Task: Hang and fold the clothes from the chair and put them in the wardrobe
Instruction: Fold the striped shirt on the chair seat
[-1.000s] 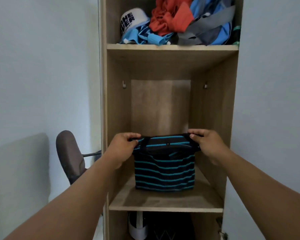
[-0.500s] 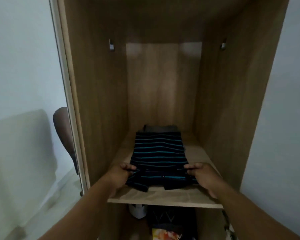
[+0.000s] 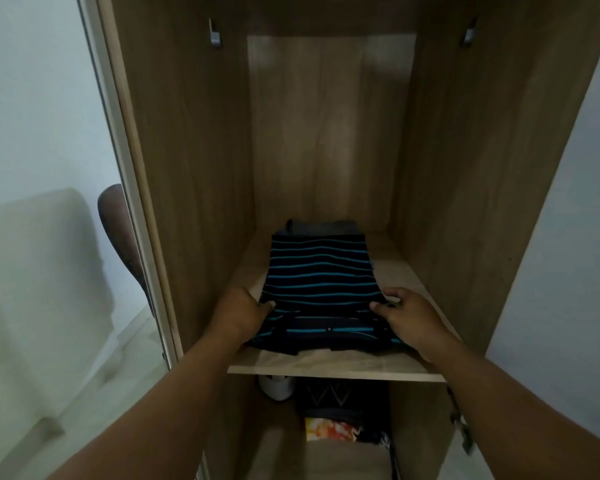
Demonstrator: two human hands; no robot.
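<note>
— While both hands pinch it, where is it?
— Left hand [image 3: 238,315] and right hand [image 3: 407,315] grip the striped shirt's [image 3: 321,275] near corners on the shelf [image 3: 329,368]; soft, light, floppy. Farther back, grey cloth [image 3: 321,226].

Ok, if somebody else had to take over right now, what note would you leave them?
Left hand: grips the near left corner of the striped shirt.
Right hand: pinches its near right corner.
Shirt: folded, lying flat on the wardrobe shelf, on top of a grey garment at the back.
Done: this shirt is folded and on the shelf.
Left: let go, then check the chair; its seat is out of view, so I cannot tell how many clothes remain.
</note>
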